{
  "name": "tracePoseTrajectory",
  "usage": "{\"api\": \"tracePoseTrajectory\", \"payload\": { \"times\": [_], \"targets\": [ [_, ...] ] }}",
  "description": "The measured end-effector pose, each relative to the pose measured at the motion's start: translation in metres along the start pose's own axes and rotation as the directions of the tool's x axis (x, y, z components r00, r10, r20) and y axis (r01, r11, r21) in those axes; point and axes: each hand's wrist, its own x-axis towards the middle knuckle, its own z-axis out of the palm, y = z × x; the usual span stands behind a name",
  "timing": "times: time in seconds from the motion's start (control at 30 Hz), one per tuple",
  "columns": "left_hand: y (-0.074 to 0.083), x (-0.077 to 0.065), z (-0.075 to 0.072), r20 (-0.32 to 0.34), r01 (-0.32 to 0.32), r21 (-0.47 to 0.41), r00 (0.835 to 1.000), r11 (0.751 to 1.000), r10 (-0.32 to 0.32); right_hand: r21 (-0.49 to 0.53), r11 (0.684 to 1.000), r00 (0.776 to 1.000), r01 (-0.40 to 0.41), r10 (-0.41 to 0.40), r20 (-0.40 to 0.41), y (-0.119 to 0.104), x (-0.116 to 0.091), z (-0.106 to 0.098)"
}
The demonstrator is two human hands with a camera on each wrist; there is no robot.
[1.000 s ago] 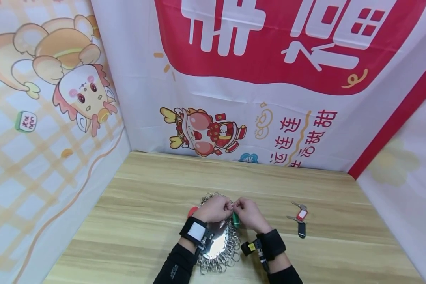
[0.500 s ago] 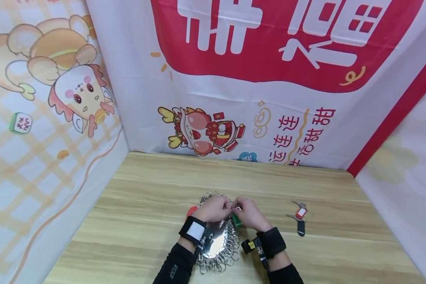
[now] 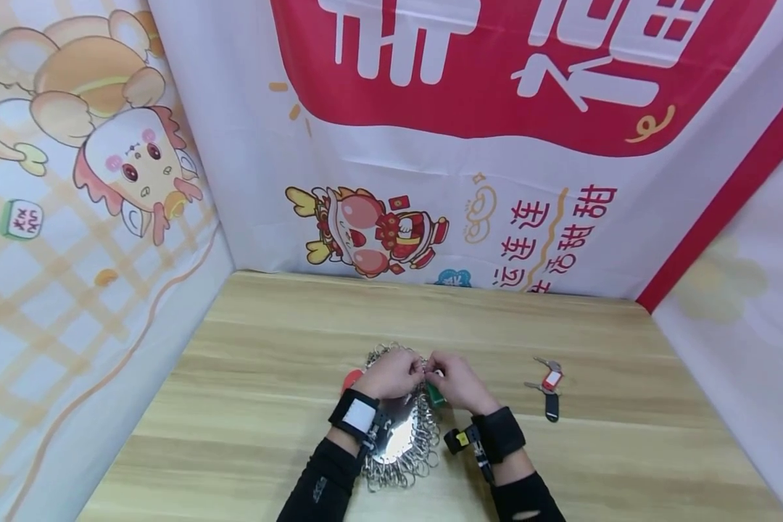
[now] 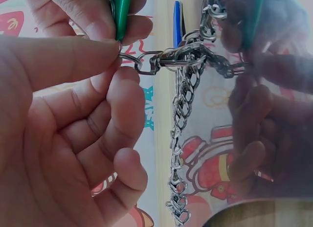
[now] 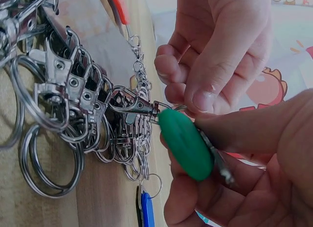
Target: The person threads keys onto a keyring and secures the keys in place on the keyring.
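Observation:
My left hand (image 3: 394, 373) pinches a small metal ring (image 4: 131, 57) between thumb and forefinger. That ring hangs from a swivel clasp (image 5: 132, 107) on a shiny plate (image 3: 401, 428) edged all round with metal clasps and rings. The right hand (image 3: 457, 380) faces it closely, gripping a green key tag (image 5: 186, 144) whose key (image 5: 219, 163) sticks out beside it. The fingertips of both hands meet around the ring, so how tag and ring join is hidden. A blue key tag (image 5: 146, 207) hangs from another ring below. A red tag (image 3: 352, 379) lies at the plate's left.
To the right on the wooden table (image 3: 600, 449) lie two keys, one with a red tag (image 3: 552, 379), one with a black tag (image 3: 552, 407). A printed cloth (image 3: 431, 159) stands behind the table, with more cloth at both sides.
Both hands stay together at the plate's upper right edge, with only small finger movements. The head view has shifted slightly, moving the whole scene up a little.

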Motion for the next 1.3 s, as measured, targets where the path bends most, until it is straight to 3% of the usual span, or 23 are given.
{"api": "tracePoseTrajectory", "payload": {
  "times": [0.23,0.47,0.63,0.83,1.3],
  "targets": [
    [-0.0001,0.0008,-0.0024,0.019,0.033,-0.02,0.999,0.999,-0.033,0.004,1.0,1.0,-0.011,0.011,0.012,-0.0016,0.0015,-0.0019],
    [-0.0008,0.001,0.0011,0.003,0.017,0.001,1.0,1.0,-0.017,0.006,0.998,0.998,-0.063,0.063,0.015,0.0014,0.0,-0.0001],
    [-0.0005,0.0003,0.0016,0.008,0.026,-0.038,1.0,0.999,-0.026,0.017,0.996,0.996,-0.091,0.09,0.024,0.0005,-0.0008,-0.0011],
    [0.0006,-0.0008,-0.0006,0.006,0.046,-0.066,0.999,0.997,-0.046,-0.01,0.997,0.997,-0.076,0.077,0.01,0.0007,0.0014,-0.0018],
    [-0.0018,0.0001,-0.0007,0.044,0.023,-0.064,0.999,0.998,-0.02,-0.002,0.997,0.997,-0.072,0.072,-0.005,0.0036,-0.001,-0.0046]
  ]
}}
